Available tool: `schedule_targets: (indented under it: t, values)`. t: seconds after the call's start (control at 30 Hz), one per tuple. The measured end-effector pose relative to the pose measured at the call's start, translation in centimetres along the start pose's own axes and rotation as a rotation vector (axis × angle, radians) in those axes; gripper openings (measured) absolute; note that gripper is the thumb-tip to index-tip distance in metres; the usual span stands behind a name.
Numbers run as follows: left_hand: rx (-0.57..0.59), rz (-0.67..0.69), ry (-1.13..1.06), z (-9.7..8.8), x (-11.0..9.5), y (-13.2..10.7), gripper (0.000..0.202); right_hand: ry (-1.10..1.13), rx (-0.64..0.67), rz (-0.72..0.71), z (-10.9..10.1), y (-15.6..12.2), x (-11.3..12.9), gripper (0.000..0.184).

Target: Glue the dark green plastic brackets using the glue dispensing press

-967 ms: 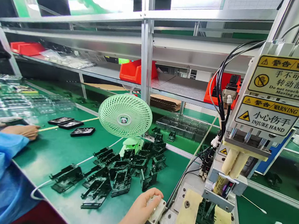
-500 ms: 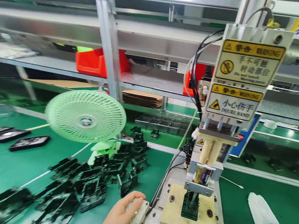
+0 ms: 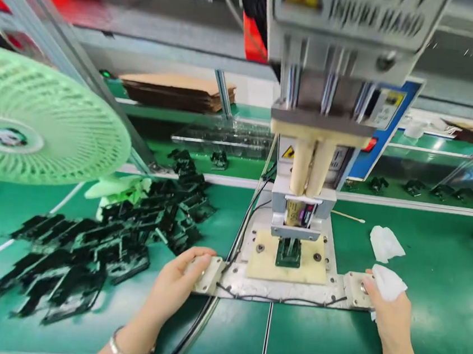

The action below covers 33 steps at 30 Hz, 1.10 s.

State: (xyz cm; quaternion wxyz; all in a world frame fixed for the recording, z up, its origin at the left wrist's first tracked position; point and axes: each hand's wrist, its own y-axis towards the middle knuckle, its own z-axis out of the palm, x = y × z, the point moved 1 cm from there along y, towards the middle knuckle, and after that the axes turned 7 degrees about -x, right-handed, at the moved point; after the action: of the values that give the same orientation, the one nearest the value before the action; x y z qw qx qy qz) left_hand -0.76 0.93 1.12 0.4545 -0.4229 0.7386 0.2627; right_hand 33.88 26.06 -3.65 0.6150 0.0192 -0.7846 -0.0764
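A small press machine (image 3: 311,151) stands on the green bench, its ram down over a black part (image 3: 288,251) seated in a tan fixture (image 3: 262,259). My left hand (image 3: 177,280) rests on the left button box (image 3: 208,272), thumb and fingers curled over it. My right hand (image 3: 387,311) reaches the right button box (image 3: 354,288) with a finger on its button, and a crumpled white cloth (image 3: 390,283) sits in its fingers.
A heap of black plastic parts (image 3: 107,242) lies left of the press. A pale green fan (image 3: 35,122) stands at far left. Another white cloth (image 3: 385,243) and a cotton swab (image 3: 348,217) lie right of the press. Clear trays (image 3: 224,136) sit behind.
The view swung right and down, closer to the press. My right hand with the white cloth came onto the right button box. My left hand stayed on the left box.
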Motion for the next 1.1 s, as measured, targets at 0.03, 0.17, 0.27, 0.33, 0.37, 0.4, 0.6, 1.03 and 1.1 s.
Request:
schedule_targets:
  t: [0.03,0.17,0.27,0.33,0.37,0.4,0.6,1.03,1.1]
  values:
    - [0.003,-0.017,0.000,0.1,0.1,0.1,0.068,-0.002,0.008,0.025,-0.1,0.1,0.1,0.061]
    - [0.012,-0.066,0.005,0.3,0.6,0.0,0.063,0.011,-0.011,0.080,-0.4,0.1,0.7,0.064]
    - [-0.056,0.069,0.128,0.1,-0.2,-0.6,0.052,0.040,-0.013,0.096,-0.6,0.0,0.7,0.062]
    - [-0.153,0.295,0.234,-0.1,-1.9,-1.3,0.040,0.049,0.004,0.100,-0.7,0.0,0.5,0.059]
    - [-0.179,0.408,0.261,-0.1,-3.0,-1.5,0.035,0.054,0.011,0.097,-0.8,0.0,0.4,0.058]
    - [-0.165,0.494,0.262,0.1,-4.2,-1.7,0.033,0.058,0.015,0.093,-0.8,0.1,0.3,0.057]
    - [0.369,0.418,0.089,4.5,-8.8,-0.2,0.076,0.055,0.001,0.092,-0.7,-0.1,0.8,0.060]
    - [0.703,-0.106,-0.318,7.4,-9.6,-0.2,0.059,0.060,0.026,0.150,-0.6,-0.3,1.3,0.063]
    - [0.767,-0.257,-0.337,6.7,-9.7,-1.4,0.054,0.026,0.000,0.108,-0.5,-0.2,1.3,0.063]
